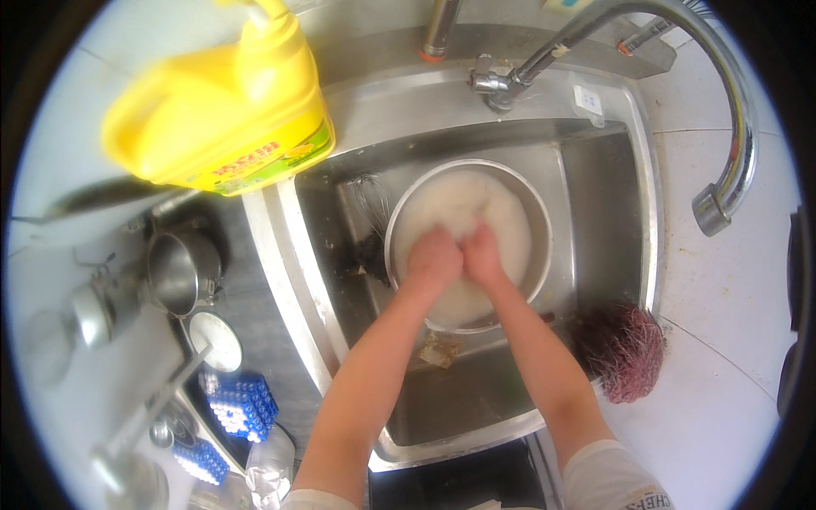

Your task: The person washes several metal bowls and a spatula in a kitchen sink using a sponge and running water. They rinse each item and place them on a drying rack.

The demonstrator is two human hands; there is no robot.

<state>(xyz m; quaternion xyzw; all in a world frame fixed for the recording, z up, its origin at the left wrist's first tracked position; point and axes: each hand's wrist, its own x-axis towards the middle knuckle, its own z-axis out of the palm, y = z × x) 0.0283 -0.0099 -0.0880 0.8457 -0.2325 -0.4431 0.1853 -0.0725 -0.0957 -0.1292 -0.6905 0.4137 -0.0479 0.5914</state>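
Note:
A round metal bowl point(549, 255) stands in the stainless steel sink point(605, 210), filled with cloudy whitish liquid point(468, 191). Both hands are partly sunk in that liquid, side by side near the bowl's middle. My left hand point(435, 256) has its fingers hidden under the surface, and so does my right hand point(481, 252). Whether either one holds something cannot be seen. A wire whisk point(371, 197) lies in the sink, left of the bowl. Below the bowl is a brownish wet scrap point(438, 352).
A large yellow pump jug point(223, 115) stands at the sink's upper left. A chrome faucet point(739, 127) arches over the right side. A reddish mesh scrubber point(631, 354) sits on the right rim. Metal pots point(182, 271) and blue-and-white egg-tray-like stacks point(241, 406) are at left.

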